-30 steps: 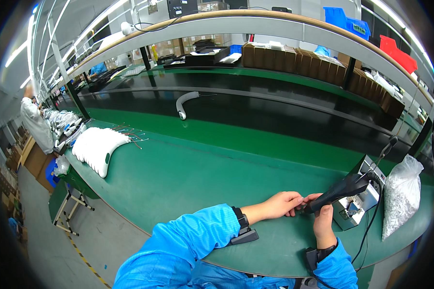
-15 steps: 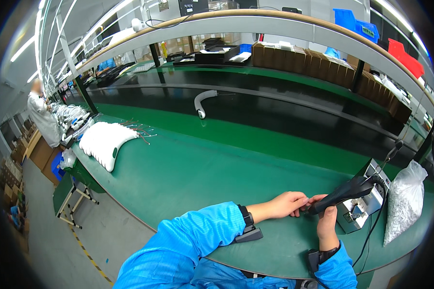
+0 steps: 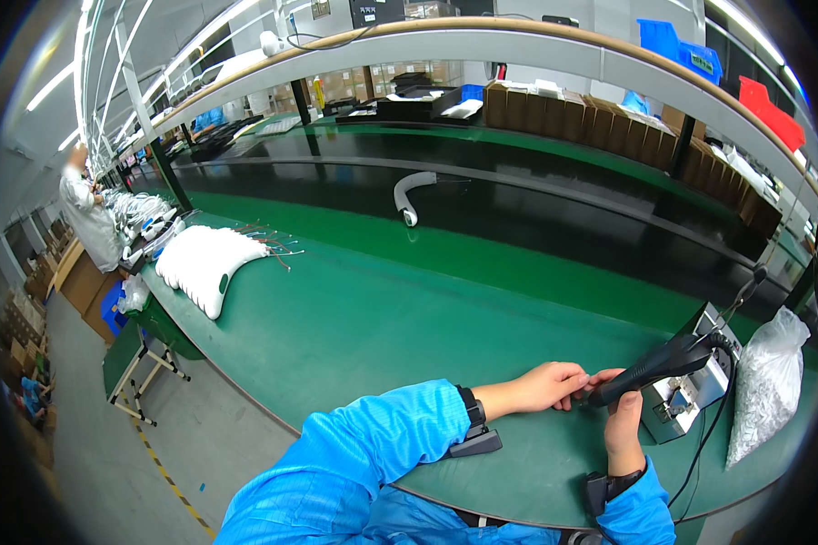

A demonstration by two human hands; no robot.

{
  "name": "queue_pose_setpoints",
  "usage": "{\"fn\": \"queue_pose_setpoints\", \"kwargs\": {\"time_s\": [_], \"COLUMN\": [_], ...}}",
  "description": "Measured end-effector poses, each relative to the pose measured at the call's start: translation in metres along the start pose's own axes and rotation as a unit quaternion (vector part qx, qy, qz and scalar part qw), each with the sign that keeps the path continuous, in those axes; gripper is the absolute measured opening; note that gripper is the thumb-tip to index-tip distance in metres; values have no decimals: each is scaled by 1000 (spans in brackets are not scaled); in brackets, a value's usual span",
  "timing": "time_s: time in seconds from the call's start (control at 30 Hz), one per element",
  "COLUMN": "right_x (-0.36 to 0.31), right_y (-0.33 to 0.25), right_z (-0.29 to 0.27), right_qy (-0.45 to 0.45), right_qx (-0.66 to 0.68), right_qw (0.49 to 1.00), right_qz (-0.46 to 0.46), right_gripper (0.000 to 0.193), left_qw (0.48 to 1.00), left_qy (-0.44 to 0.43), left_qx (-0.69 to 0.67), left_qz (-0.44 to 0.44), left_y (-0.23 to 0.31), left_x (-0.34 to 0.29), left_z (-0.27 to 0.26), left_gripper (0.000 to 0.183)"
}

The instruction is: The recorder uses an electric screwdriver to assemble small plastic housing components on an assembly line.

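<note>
In my right hand point(image 3: 623, 420) is a black electric screwdriver point(image 3: 653, 369) with a coiled cord, its body tilted and its tip toward my left hand. My left hand point(image 3: 549, 387) is closed, thumb and fingers pinched together just in front of that tip. Whatever lies between those fingers is too small to make out. Close behind the screwdriver stands a small metal box point(image 3: 671, 416) with an open top and a mechanism inside, partly covered by the tool. Both hands are just over the green work surface point(image 3: 400, 318).
A clear bag of small white parts point(image 3: 769, 391) stands at the right. White curved housings with wires point(image 3: 207, 265) lie stacked at the left. One curved white piece point(image 3: 406, 194) rides on the dark conveyor belt point(image 3: 536, 195). Brown cartons point(image 3: 591, 123) line the far side; a person point(image 3: 89, 213) stands far left.
The curved piece on the belt has moved to the right. My hands and the screwdriver keep nearly the same pose; the whole view has shifted slightly.
</note>
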State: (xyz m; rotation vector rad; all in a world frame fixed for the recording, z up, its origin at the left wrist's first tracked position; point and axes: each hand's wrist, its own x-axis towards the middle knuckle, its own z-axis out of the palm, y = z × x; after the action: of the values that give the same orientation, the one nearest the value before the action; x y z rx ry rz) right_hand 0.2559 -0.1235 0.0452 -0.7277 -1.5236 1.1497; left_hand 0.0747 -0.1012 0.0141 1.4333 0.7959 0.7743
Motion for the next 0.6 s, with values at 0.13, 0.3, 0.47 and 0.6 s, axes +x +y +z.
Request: {"fn": "queue_pose_setpoints", "kwargs": {"time_s": [0.13, 0.3, 0.47, 0.6], "right_x": [0, 1, -3, 0], "right_y": [1, -1, 3, 11], "right_z": [-1, -1, -12, -6], "right_qy": [-1, 5, 12, 34], "right_qx": [-11, -1, -7, 25], "right_qw": [1000, 1000, 1000, 998], "right_qz": [1, 9, 22, 40], "right_gripper": [80, 82, 86, 86], "left_qw": [1000, 1000, 976, 775], "left_qy": [0, -8, 162, 344], "left_qx": [10, 11, 114, 510], "left_qz": [8, -8, 95, 144], "left_y": [3, 8, 21, 63], "left_x": [0, -2, 10, 30], "left_z": [-1, -2, -25, -157], "left_gripper": [35, 34, 26, 30]}}
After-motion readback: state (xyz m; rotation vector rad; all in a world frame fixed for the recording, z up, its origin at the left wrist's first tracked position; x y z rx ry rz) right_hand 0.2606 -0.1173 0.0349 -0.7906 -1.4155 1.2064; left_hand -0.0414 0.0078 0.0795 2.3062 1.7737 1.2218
